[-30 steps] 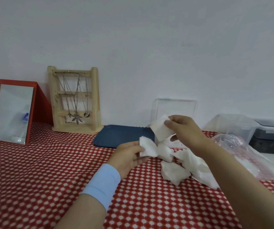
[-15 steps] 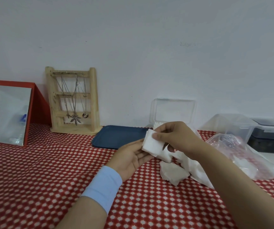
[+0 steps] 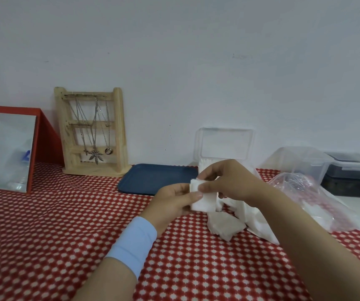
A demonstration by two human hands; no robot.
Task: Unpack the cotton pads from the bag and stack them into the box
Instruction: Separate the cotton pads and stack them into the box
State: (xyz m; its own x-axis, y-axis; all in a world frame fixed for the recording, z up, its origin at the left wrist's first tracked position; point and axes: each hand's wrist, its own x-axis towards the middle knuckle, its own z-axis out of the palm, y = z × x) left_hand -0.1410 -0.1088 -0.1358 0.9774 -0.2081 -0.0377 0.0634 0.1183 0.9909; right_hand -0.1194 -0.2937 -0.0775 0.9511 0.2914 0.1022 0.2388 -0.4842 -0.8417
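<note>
Left hand [image 3: 170, 203] is raised palm-up, blue band worn at wrist. Right hand [image 3: 229, 181] is met fingertip to fingertip, both pinched shut.

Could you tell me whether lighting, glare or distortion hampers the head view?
Head view: light is soft and even; the wide lens bows the red-and-white checked tablecloth; the crinkled clear plastic bag shows mild sheen; the red-framed mirror reflects blurrily; the white cotton pads lack texture.

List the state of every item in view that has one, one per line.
Left hand: gripping the cotton pads.
Right hand: pinching the same pads.
Cotton pads: held between both hands.
Loose pads: lying on the tablecloth.
Clear box: lid up, open.
Plastic bag: lying crumpled.
Blue tray: flat.
</note>
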